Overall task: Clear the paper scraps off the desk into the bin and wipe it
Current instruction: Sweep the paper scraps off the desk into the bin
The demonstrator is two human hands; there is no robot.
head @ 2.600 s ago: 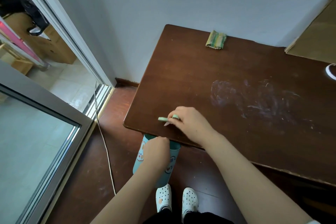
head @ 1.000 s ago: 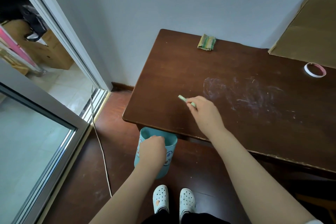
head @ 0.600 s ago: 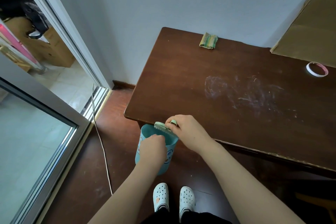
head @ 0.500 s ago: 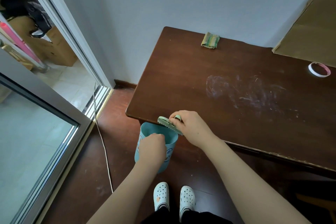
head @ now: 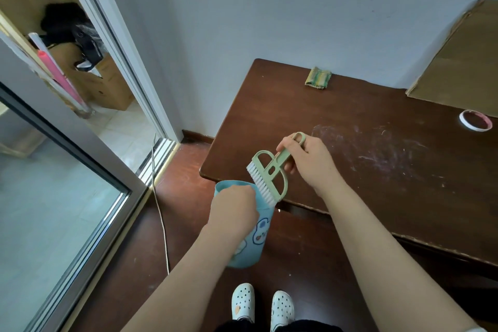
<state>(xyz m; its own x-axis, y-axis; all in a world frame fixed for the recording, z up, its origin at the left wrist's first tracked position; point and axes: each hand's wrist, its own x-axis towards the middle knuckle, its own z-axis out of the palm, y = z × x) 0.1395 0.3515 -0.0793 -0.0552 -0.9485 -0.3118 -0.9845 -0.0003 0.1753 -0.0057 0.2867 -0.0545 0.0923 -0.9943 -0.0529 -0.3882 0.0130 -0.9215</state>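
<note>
The brush (head: 269,172) is now being held up and tilted above the near left corner of the desk (head: 336,116). Half a second ago it was being kept low and flat at that edge. Its handle is being gripped by the right hand (head: 310,162), with the fingers curled round it. The white bristles are being pointed down and to the left, at the rim of the bin (head: 258,234).

The bin is being kept just under the desk corner, as before. Its rim is being held by the left hand (head: 234,210), with the fingers closed on it. This is being read as the end of one sweep: what was pushed to the edge is probably being shaken off into the bin.

No clear paper scraps are being seen on the desk now, only a whitish smear (head: 377,148) in the middle. The wiping is judged to be not yet done, because the folded cloth (head: 318,77) is lying untouched at the far edge.

The inside of the bin is being hidden by the left hand and the brush, so its contents cannot be told. It also cannot be told whether the bin is standing on the floor or being lifted. The right part of the desk is being cut off by the frame.
</note>
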